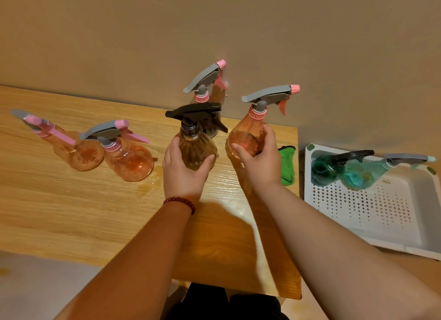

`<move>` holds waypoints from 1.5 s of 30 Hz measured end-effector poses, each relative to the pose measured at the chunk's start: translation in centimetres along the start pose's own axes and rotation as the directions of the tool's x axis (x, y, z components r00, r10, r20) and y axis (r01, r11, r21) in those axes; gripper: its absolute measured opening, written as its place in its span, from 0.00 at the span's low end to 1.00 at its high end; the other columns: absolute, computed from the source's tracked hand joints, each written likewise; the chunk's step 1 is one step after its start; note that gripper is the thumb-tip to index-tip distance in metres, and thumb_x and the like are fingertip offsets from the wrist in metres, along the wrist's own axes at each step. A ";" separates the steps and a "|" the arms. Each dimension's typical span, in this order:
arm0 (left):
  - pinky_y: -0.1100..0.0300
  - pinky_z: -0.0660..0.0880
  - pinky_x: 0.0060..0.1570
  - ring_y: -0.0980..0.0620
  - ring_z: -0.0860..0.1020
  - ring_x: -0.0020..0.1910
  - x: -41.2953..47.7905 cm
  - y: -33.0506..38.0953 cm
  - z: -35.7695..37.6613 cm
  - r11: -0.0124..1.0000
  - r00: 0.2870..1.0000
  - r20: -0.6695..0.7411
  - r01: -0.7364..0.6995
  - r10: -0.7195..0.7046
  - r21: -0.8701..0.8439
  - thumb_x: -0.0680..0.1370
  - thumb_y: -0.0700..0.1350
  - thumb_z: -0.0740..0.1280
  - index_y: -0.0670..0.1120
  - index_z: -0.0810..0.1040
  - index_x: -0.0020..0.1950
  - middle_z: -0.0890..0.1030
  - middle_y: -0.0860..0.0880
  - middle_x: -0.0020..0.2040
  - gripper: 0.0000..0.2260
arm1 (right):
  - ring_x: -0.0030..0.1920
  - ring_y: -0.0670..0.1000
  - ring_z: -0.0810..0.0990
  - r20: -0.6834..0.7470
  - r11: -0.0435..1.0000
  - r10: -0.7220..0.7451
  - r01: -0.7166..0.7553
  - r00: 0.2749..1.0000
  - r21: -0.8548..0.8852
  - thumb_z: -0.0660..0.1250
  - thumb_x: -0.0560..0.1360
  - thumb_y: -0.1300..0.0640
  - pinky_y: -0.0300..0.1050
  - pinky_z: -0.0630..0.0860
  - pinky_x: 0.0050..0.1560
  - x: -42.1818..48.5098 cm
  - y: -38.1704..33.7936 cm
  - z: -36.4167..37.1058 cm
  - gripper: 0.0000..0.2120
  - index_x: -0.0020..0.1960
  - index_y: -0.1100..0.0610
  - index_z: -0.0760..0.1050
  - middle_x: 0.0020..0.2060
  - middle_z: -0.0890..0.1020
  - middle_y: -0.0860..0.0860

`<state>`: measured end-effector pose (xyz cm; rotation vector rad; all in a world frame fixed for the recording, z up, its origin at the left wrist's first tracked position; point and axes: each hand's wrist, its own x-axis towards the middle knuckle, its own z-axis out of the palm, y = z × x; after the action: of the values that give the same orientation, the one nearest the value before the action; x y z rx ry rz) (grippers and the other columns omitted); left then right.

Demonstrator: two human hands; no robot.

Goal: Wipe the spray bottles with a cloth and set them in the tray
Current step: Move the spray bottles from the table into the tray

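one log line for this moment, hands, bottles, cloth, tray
left hand: grips brown bottle | right hand: grips orange bottle | cloth: unheld, beside right hand | tray: two green bottles inside

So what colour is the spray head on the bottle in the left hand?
Black spray head, on the amber bottle the left hand grips; head view.

Dim warm light, shadow on table (71, 212), edges seemingly warped
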<state>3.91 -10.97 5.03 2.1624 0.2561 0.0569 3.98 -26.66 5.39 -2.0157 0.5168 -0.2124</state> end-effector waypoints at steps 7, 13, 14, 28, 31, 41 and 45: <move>0.66 0.57 0.63 0.53 0.60 0.73 -4.1 3.9 2.8 0.999 0.997 0.067 -0.033 0.033 -0.001 0.71 0.55 0.74 0.47 0.58 0.76 0.63 0.50 0.74 0.39 | 0.59 0.45 0.75 -0.055 1.000 0.003 -0.003 0.998 -0.001 0.74 0.70 0.48 0.35 0.72 0.54 -1.3 2.1 -6.0 0.33 0.70 0.46 0.62 0.61 0.76 0.47; 0.61 0.64 0.65 0.53 0.66 0.69 -8.4 7.8 7.0 0.997 0.989 0.127 -0.078 0.079 -0.014 0.70 0.55 0.75 0.48 0.62 0.73 0.68 0.53 0.66 0.36 | 0.49 0.34 0.72 -0.104 0.999 0.041 -0.039 0.994 0.030 0.74 0.71 0.50 0.22 0.64 0.43 -2.8 4.5 -13.2 0.27 0.64 0.45 0.64 0.53 0.73 0.39; 0.60 0.66 0.65 0.53 0.66 0.68 -9.2 8.4 7.9 0.996 0.986 0.139 -0.092 0.094 -0.017 0.70 0.55 0.75 0.48 0.62 0.72 0.68 0.54 0.64 0.36 | 0.51 0.36 0.72 -0.117 0.999 0.049 -0.046 0.992 0.026 0.74 0.71 0.50 0.22 0.63 0.44 -3.2 5.3 -14.6 0.28 0.65 0.46 0.65 0.54 0.73 0.39; 0.68 0.62 0.61 0.58 0.67 0.65 -18.3 13.0 21.3 0.983 0.903 0.395 -0.180 0.171 -0.014 0.72 0.53 0.74 0.49 0.62 0.72 0.65 0.52 0.70 0.34 | 0.54 0.47 0.77 -0.155 0.976 0.206 -0.214 0.966 -0.037 0.74 0.71 0.53 0.38 0.70 0.51 -4.0 17.6 -26.6 0.32 0.70 0.49 0.64 0.59 0.78 0.48; 0.67 0.60 0.62 0.56 0.66 0.66 -18.2 12.2 23.6 0.990 0.906 0.407 -0.139 0.117 0.024 0.72 0.51 0.74 0.48 0.60 0.74 0.63 0.48 0.72 0.36 | 0.54 0.47 0.77 -0.137 0.972 0.226 -0.233 0.964 -0.037 0.75 0.70 0.55 0.37 0.71 0.51 -3.4 19.7 -27.3 0.31 0.69 0.51 0.64 0.59 0.78 0.50; 0.52 0.67 0.68 0.48 0.65 0.69 -17.8 9.5 29.2 0.978 0.905 0.412 -0.168 0.104 0.122 0.71 0.51 0.75 0.48 0.64 0.71 0.70 0.48 0.67 0.33 | 0.51 0.46 0.76 -0.054 0.962 0.273 -0.274 0.960 -0.016 0.75 0.70 0.56 0.39 0.69 0.53 -1.1 24.1 -27.0 0.23 0.56 0.47 0.64 0.52 0.78 0.46; 0.47 0.71 0.65 0.46 0.70 0.66 -18.3 8.1 30.3 0.987 0.930 0.367 -0.092 0.037 0.132 0.70 0.50 0.76 0.46 0.66 0.70 0.72 0.47 0.65 0.32 | 0.48 0.47 0.76 -0.012 0.956 0.293 -0.293 0.956 -0.018 0.74 0.71 0.55 0.41 0.70 0.52 -0.8 25.5 -26.6 0.22 0.55 0.49 0.63 0.47 0.77 0.45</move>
<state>-8.55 -43.71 -4.57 2.2776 -0.0272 -0.3332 -13.21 -57.90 -4.00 -1.9291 0.8179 -0.0347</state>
